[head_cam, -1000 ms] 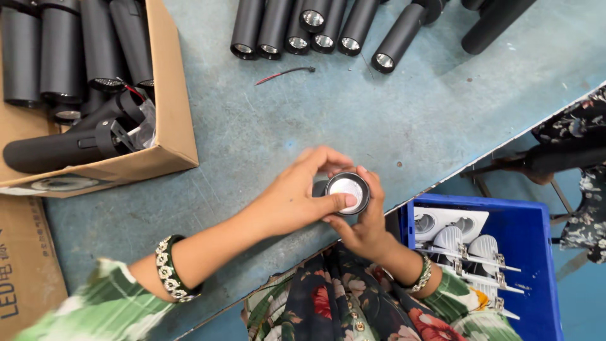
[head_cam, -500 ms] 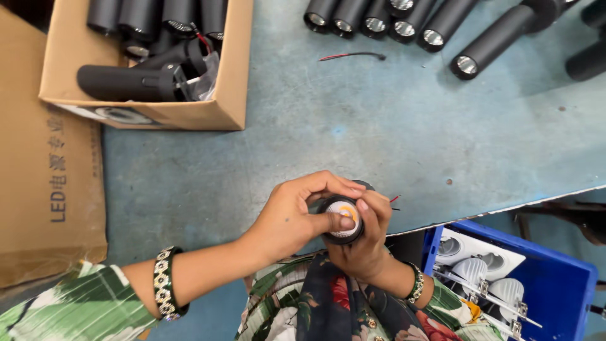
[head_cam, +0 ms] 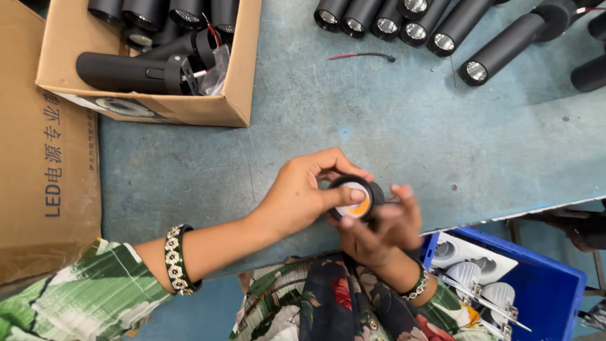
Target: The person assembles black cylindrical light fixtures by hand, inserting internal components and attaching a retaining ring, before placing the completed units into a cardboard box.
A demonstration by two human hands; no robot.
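I hold a short black round lamp housing (head_cam: 371,189) over the near edge of the blue-grey table (head_cam: 404,126). Its open end faces me and shows an orange-and-white disc inside. My left hand (head_cam: 303,192) reaches in from the left, thumb pressed on the disc and fingers curled over the rim. My right hand (head_cam: 379,230) cups the housing from below and is blurred. A thin red wire pokes out at the housing's right side.
A cardboard box (head_cam: 240,69) of black lamp tubes stands at the back left. Several black tubes (head_cam: 410,22) lie in a row at the back right, with a loose red-black wire (head_cam: 361,56) near them. A blue bin (head_cam: 543,290) of white reflectors sits at lower right. Flat cardboard (head_cam: 44,158) lies left.
The view has shifted, so the box and tubes sit further right and down. Both hands stay on the housing; the inside now shows orange where it looked white and silvery.
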